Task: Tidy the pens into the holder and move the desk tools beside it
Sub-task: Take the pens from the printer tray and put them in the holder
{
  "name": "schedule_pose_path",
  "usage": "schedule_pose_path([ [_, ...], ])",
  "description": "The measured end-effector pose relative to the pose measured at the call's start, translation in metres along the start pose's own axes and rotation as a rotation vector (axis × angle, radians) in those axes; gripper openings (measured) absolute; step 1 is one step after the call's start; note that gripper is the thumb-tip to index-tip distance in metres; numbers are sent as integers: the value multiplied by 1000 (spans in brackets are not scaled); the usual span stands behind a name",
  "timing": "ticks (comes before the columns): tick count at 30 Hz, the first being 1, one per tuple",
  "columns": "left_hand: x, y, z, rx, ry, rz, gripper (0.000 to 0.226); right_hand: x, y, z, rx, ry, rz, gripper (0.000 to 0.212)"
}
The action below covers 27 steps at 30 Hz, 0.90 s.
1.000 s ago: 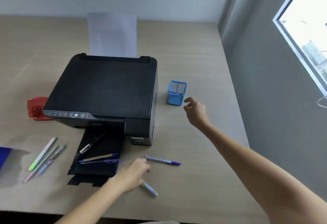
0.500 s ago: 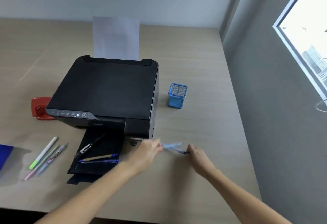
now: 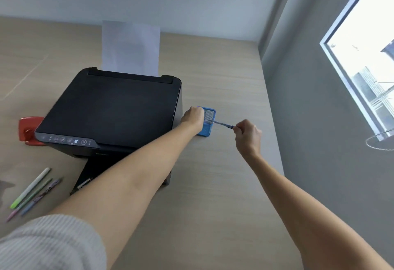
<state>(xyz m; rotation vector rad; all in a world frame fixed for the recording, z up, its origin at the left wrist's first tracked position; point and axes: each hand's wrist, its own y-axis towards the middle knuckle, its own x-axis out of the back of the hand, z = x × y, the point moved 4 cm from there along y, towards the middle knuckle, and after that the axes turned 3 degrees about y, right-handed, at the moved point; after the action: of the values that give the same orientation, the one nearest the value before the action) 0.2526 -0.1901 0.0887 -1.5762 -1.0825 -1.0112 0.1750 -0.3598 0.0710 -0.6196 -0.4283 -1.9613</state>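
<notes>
Right hand point(image 3: 248, 134) pinches pen point(image 3: 221, 124) into holder point(image 3: 207, 123) near desk's right edge | left hand point(image 3: 193, 118), fingers curled, grip hidden, at holder | three pens point(image 3: 32, 191), punch point(image 3: 29, 130) left

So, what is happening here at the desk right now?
A person is tidying pens. The right hand tips a striped pen into the blue mesh holder, which stands beside the printer. The left hand is at the holder's left side. Three more pens lie on the desk.
</notes>
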Motion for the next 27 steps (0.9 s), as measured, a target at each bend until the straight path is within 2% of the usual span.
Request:
schedule_pose_path([
  [3,-1,-25,-2,-51,-61,-61,26,-11,18,8,5,-17,48,13],
  [6,2,-85,6,-209,-208,-202,40,-24,20,18,34,-30,126,27],
  [9,3,-169,38,-315,-407,-240,29,-35,-4,28,115,38,159,30],
  [11,-5,-214,80,-240,-474,-252,15,-42,-37,24,143,103,182,24],
  [13,-15,-241,141,-85,-460,-298,10,-51,-80,15,240,60,241,18],
  [17,-30,-243,274,247,-296,-410,8,-86,-173,23,563,-91,516,8],
  [19,-39,-223,316,335,-239,-334,7,-112,-204,37,665,-115,681,13],
  [21,-49,-200,339,315,-211,-194,21,-144,-225,53,716,-187,776,19],
  [24,-61,-176,355,208,-173,-4,35,-191,-241,81,681,-254,788,15],
  [27,-58,-168,362,95,-40,36,32,-226,-242,103,563,-354,759,15],
])
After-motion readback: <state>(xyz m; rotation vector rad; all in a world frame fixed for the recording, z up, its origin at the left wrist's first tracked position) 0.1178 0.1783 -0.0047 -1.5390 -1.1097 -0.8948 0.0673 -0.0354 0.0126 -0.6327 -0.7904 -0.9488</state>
